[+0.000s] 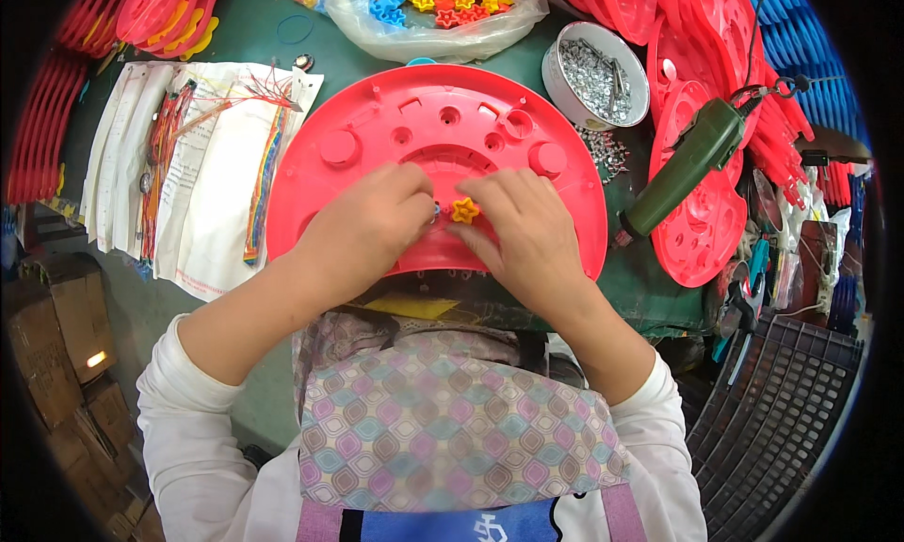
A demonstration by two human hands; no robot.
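Red plastic fills the middle of the view: a large half-round panel (443, 128) lies flat on the green counter (245, 24), with its curved edge away from the person and its straight edge near the body. It has round holes and small raised bosses on its surface.

Both hands rest on the near part of this panel. The left hand (372, 224) is curled, knuckles up, and its fingertips meet a small yellow star (463, 210) (a little plastic flower-like piece) from the left side. The right hand (523, 226) comes from the other side and pinches the same star between thumb and forefinger. So the star sits on the panel between the two hands, touching both. Something small and dark is just at the left of the star, but I cannot tell what it is.

Behind the panel lies a clear bag (438, 10) with many coloured stars in yellow, red and blue. To the right of the bag stands a white bowl (595, 71) full of metal screws, and some screws lie loose beside it. Further right, a dark green screwdriver (686, 165) hangs tilted over a stack of red parts (702, 226). On the left, white papers (202, 212) carry bundles of coloured wires (262, 189).
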